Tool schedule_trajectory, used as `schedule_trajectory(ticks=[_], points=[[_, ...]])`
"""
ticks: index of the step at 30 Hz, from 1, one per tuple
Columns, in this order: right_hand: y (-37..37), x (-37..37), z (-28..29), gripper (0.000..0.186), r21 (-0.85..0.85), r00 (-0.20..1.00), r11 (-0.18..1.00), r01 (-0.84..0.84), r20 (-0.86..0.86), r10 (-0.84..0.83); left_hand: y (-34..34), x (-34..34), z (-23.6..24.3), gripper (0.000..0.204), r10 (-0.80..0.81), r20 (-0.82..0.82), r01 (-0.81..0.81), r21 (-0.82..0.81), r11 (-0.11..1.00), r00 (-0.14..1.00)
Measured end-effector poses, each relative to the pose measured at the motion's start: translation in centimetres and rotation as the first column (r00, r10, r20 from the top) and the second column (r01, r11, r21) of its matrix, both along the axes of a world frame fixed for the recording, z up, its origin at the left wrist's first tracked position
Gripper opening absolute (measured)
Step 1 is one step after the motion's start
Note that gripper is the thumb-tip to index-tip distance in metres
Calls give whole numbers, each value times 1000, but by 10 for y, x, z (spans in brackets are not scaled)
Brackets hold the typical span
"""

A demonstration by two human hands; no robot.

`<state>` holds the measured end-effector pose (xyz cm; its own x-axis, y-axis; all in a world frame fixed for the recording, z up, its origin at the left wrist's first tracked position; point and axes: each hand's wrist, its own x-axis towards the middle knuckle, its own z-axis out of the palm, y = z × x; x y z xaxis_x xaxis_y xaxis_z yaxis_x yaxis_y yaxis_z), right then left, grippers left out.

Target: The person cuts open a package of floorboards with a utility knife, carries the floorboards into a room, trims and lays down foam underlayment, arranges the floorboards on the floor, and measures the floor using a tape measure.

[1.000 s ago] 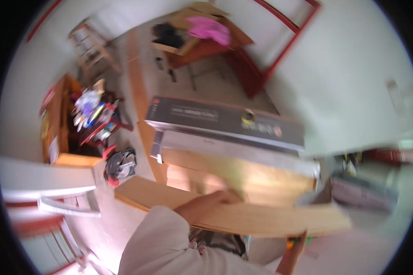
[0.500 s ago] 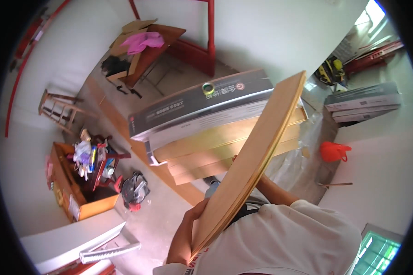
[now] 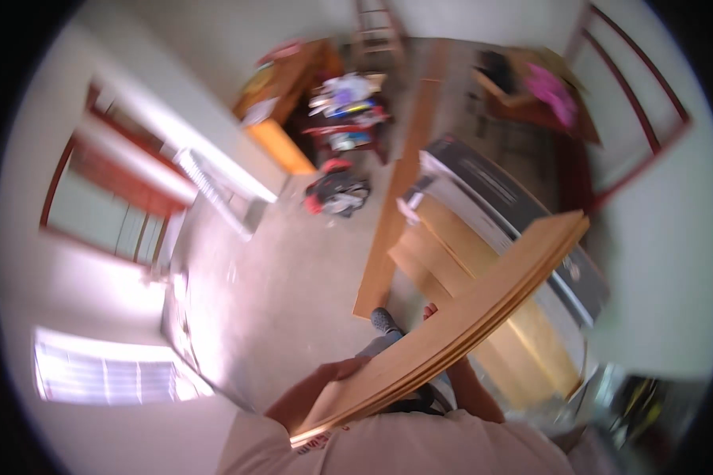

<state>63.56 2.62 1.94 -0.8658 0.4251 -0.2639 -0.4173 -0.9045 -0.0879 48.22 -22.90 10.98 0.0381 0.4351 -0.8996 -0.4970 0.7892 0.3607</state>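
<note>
A thin stack of long wooden floor planks [image 3: 459, 301] lies across my front, tilted up toward the right. My left hand [image 3: 339, 375] is closed on its edge near the lower left end. Beneath the stack passes my right arm, and only the fingertips of my right hand [image 3: 429, 311] show, curled over the far edge; the rest of that hand is hidden under the wood. Just beyond the held planks, more loose planks [image 3: 436, 273] rest by a long dark grey carton [image 3: 491, 190], partly covered by the ones I carry.
A row of laid planks [image 3: 404, 182] runs along the floor. A power saw [image 3: 338, 190] sits left of it, near an orange-brown wooden cabinet [image 3: 293, 150] heaped with odds and ends. A ladder [image 3: 376, 39] leans at the back, beside a table with pink cloth [image 3: 550, 93].
My view has swung to the left, so the carton and loose planks now appear farther right. The held stack is turned flatter across me, still gripped in both hands.
</note>
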Motion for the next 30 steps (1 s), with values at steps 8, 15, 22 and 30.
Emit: schedule_trajectory(ticks=[8, 15, 22, 30], points=[[-49, -55, -59, 54, 18, 901, 937, -349, -270, 341, -77, 62, 101, 57, 428, -92, -418, 110, 902, 899], [-116, -101, -50, 51, 49, 795, 844, -534, -312, 521, -170, 75, -44, 64, 382, -80, -378, 67, 923, 921], [-204, -164, -41, 65, 127, 807, 810, -572, -88, 584, -251, 39, -60, 70, 536, 5, -532, 130, 837, 844], [-331, -256, 15, 62, 178, 791, 771, -611, 113, 601, -370, -47, -53, 71, 482, 36, -483, 89, 871, 875]])
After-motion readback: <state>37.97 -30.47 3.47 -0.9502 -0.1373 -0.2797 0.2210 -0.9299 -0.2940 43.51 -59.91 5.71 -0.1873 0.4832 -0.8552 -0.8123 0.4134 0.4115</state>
